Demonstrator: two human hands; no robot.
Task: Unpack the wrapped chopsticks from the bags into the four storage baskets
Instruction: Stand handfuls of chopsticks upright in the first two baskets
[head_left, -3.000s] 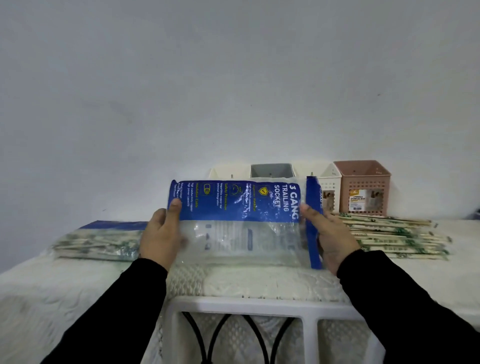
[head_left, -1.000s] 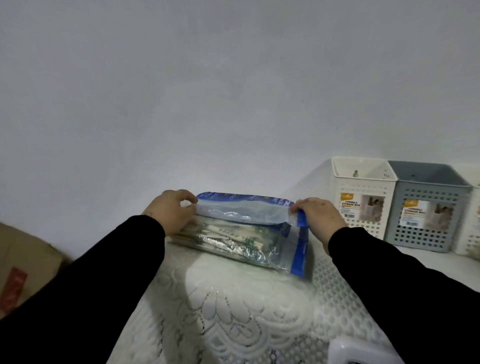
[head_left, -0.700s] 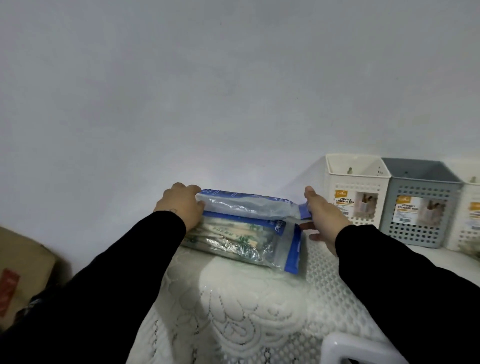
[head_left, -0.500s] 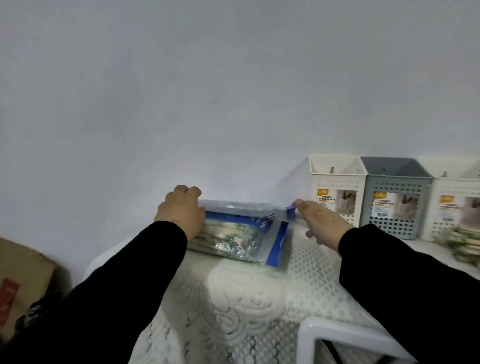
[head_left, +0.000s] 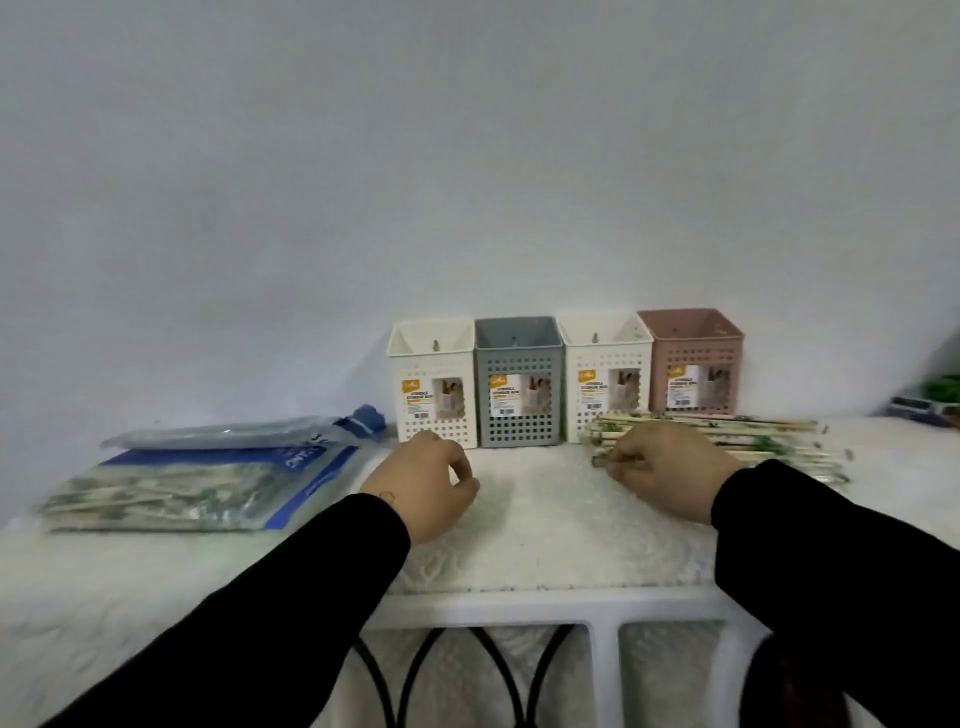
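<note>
We are hovering our left hand (head_left: 423, 486), fingers loosely curled and holding nothing, over the bench (head_left: 545, 525) beside the full chopstick bag (head_left: 171, 488), while our right hand (head_left: 670, 480) is pinching the loose wrapped chopsticks (head_left: 769, 441) lying before the four baskets (head_left: 563, 384).

Likely a home room, set up plainly. A table (head_left: 519, 551) under a white lace-patterned cloth (head_left: 545, 519) stands against a bare pale plaster wall (head_left: 467, 156); a white chair back (head_left: 519, 608) with black curved metalwork sits at the near edge. Four retail-labelled plastic utensil baskets (head_left: 563, 382) line the wall.
</note>
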